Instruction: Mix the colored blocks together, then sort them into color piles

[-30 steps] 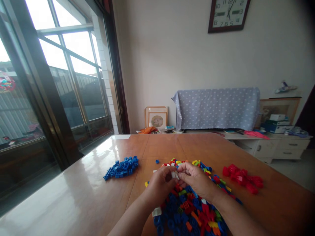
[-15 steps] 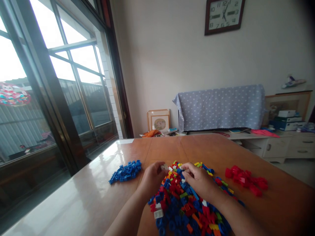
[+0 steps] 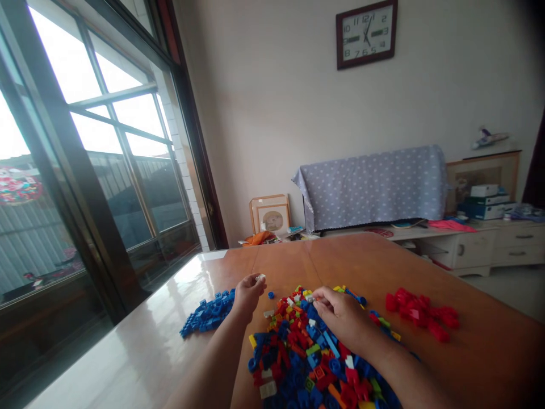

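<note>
My left hand (image 3: pixel 249 296) is raised at the left of a mixed pile of toy building bricks (image 3: pixel 315 352), its thumb and fingers pinching a small white brick (image 3: pixel 260 277). At the far part of the pile, my right hand (image 3: pixel 334 307) has its fingers closed. A whitish piece (image 3: pixel 310 299) shows at those fingertips; whether it is gripped or lies in the pile I cannot tell. Sorted blue bricks (image 3: pixel 208 312) lie in a heap left of my left hand. One lone blue brick (image 3: pixel 271 295) sits between my hands on the table.
A heap of red bricks (image 3: pixel 421 309) lies to the right on the brown wooden table (image 3: pixel 340 258). Behind the table stand a low white cabinet (image 3: pixel 472 250) and something draped with a dotted cloth (image 3: pixel 370 187). Glass window panels (image 3: pixel 128 170) are at the left.
My left hand has moved left, away from the pile, with the white brick in it. The right hand stays at the far part of the pile. The view has shifted slightly.
</note>
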The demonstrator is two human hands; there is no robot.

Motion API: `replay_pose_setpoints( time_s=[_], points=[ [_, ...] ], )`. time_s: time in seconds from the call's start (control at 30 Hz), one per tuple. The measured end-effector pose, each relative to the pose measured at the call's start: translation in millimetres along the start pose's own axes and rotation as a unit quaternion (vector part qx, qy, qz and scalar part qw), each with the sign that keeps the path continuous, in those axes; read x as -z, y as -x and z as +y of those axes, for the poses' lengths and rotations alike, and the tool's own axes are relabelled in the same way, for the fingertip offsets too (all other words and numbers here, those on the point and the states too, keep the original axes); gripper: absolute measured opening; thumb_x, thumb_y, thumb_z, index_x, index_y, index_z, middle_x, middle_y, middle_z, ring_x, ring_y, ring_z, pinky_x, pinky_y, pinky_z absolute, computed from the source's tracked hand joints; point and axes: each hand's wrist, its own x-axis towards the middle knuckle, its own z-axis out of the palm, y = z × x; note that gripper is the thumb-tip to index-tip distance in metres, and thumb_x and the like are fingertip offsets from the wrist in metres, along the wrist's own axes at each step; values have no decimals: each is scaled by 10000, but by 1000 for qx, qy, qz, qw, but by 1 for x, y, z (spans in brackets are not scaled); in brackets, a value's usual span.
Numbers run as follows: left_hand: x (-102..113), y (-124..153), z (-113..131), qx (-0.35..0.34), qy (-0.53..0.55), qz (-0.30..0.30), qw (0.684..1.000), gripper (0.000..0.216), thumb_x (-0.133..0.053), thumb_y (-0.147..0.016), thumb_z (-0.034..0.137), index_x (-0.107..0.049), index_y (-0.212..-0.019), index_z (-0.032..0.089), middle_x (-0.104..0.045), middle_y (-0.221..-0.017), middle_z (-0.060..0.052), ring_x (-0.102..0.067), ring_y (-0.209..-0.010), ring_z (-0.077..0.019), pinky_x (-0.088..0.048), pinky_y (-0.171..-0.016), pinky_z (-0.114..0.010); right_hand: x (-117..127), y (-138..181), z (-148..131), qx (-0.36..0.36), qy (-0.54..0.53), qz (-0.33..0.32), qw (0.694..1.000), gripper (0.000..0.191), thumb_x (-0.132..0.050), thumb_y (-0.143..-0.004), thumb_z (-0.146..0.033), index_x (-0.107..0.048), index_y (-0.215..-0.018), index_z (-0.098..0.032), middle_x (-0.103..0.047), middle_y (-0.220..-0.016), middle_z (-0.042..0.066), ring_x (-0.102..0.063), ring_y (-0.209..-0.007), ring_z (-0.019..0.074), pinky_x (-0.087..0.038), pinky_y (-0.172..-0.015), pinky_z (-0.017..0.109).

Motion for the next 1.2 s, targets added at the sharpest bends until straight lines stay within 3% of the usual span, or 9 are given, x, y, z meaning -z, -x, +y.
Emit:
replay_pose_setpoints(
  time_s=[0.17, 0.33, 0.6, 0.8, 1.03, 1.2],
  points=[
    [-10, -19, -15, 18, 35, 18, 999, 554, -850, -637, 509, -689, -1014, 137, -698, -847, -56, -696, -827, -180, -545, -770, -290, 5, -1, -2, -7, 5, 4, 1000, 256, -482, -936, -371, -695, -1020, -257, -747, -859, 24, -678, -784, 194, -493, -764, 291],
    [-26, -24, -28, 39, 68, -3, 997, 555, -857, -641, 514, -681, -1018, 145, -702, -872, -60, -698, -853, -168, -545, -770, -271, 8, -1, -4, -12, 5, 8, 1000, 249, -498, -918, -372, -712, -974, -259, -755, -832, 33, -679, -772, 204, -496, -742, 286],
    [-35, -13, -31, 88, 92, -82, 989, 551, -886, -648, 465, -677, -1039, 138, -716, -858, -70, -708, -824, -165, -544, -741, -253, 8, -3, 3, -10, 21, 0, 1000, 232, -502, -925, -363, -703, -985, -264, -752, -846, 22, -680, -781, 202, -477, -740, 280],
    [-35, 6, -26, 99, 95, -108, 985, 511, -855, -681, 504, -674, -981, 132, -685, -759, -51, -697, -741, -173, -538, -655, -252, 6, -2, 3, -7, 10, -2, 1000, 231, -499, -935, -353, -703, -988, -259, -747, -845, 20, -673, -766, 191, -476, -739, 278],
    [-31, 9, -21, 83, 35, -114, 989, 533, -843, -705, 509, -674, -1022, 115, -708, -831, -103, -713, -766, -197, -567, -694, -297, 9, -2, -2, -12, 11, 4, 1000, 242, -510, -913, -364, -725, -954, -260, -749, -804, 26, -670, -749, 206, -479, -726, 288],
    [-19, -10, -15, 39, -96, -84, 991, 468, -739, -841, 470, -666, -1150, 126, -722, -972, -104, -710, -911, -193, -556, -801, -281, 10, -2, -1, -18, 15, 2, 1000, 251, -496, -924, -384, -712, -935, -257, -737, -791, 25, -667, -746, 205, -478, -722, 289]
  ],
)
